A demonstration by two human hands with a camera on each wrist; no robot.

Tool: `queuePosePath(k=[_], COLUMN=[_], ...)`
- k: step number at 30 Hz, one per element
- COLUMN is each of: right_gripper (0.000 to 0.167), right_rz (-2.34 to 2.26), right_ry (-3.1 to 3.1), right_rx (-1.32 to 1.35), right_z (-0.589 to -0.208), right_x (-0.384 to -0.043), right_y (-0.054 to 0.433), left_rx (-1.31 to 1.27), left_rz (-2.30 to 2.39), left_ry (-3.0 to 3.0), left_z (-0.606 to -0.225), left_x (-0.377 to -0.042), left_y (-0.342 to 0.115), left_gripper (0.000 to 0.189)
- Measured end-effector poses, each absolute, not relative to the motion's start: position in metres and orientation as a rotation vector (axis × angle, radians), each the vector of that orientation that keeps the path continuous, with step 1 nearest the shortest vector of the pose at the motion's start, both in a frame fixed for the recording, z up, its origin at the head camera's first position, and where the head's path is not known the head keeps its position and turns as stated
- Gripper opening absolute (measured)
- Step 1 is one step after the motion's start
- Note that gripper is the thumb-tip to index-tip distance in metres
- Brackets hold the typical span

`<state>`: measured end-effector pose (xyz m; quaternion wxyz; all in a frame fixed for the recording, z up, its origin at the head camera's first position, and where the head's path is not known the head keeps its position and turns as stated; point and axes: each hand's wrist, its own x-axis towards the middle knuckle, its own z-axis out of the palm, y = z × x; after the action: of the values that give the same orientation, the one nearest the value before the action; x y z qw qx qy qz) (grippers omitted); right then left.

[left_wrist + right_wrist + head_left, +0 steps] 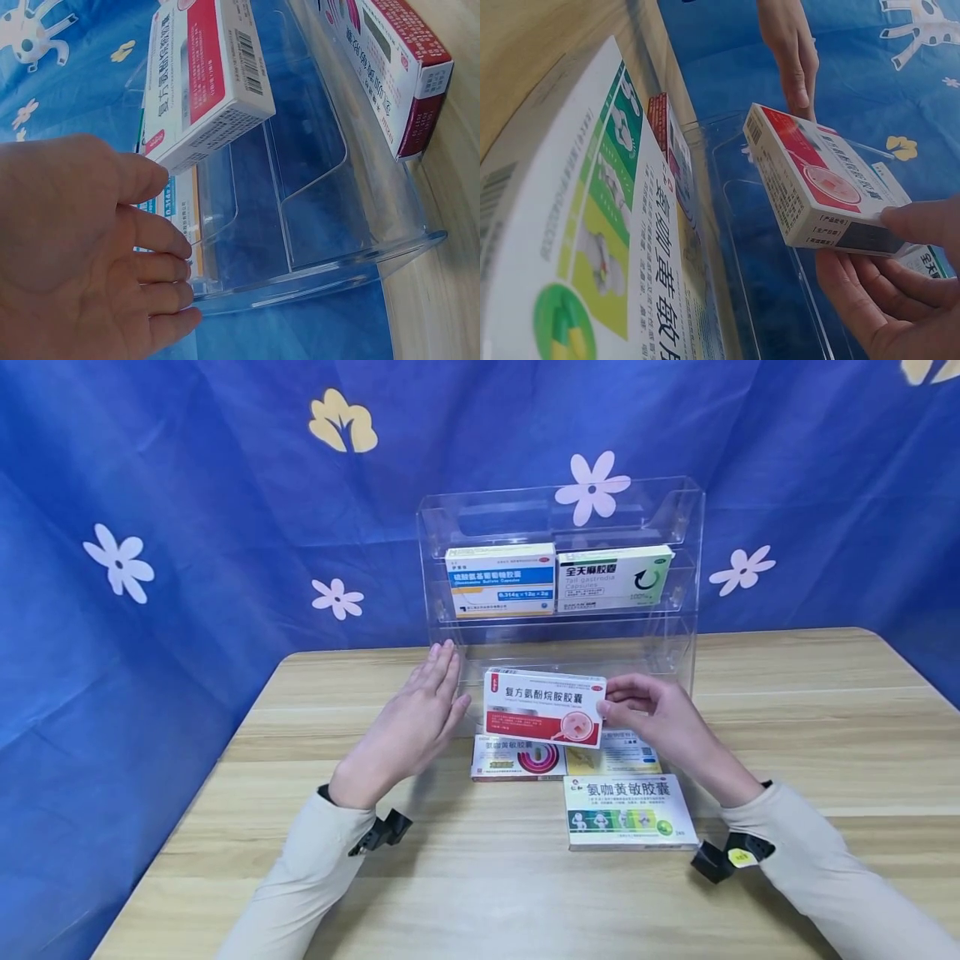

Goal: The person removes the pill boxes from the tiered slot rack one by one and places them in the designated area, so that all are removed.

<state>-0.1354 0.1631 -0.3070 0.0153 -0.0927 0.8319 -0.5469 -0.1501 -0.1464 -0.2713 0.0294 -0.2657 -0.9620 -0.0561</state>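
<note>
I see the red box (543,707) in front of the rack (566,643), its right end pinched between the thumb and fingers of the right hand (667,722). The left hand (405,722), empty and straight-fingered, is at the rack's left edge; whether they touch I cannot tell. At the rack's foot I see the ring box (517,757) and yellow box (615,756), with the green box (630,812) in front. Higher in the rack stand the blue box (501,581) and white box (613,579).

The table (465,893) bears a rack (573,645) and, seemingly, a green-white box (628,802).
</note>
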Motion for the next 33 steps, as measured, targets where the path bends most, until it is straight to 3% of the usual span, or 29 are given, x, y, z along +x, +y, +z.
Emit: queuePosePath(k=[33], right_gripper=[0.039], right_rz=[-1.604], right_ry=[2.524], right_rx=[-0.333], right_z=[-0.3118], right_x=[-0.1256], right_y=[0.1554], left_rx=[-0.834], left_rz=[-0.194], left_ry=[-2.956], left_z=[-0.2706], left_x=[-0.1502], left_y=[-0.1471], left_gripper=[0.060])
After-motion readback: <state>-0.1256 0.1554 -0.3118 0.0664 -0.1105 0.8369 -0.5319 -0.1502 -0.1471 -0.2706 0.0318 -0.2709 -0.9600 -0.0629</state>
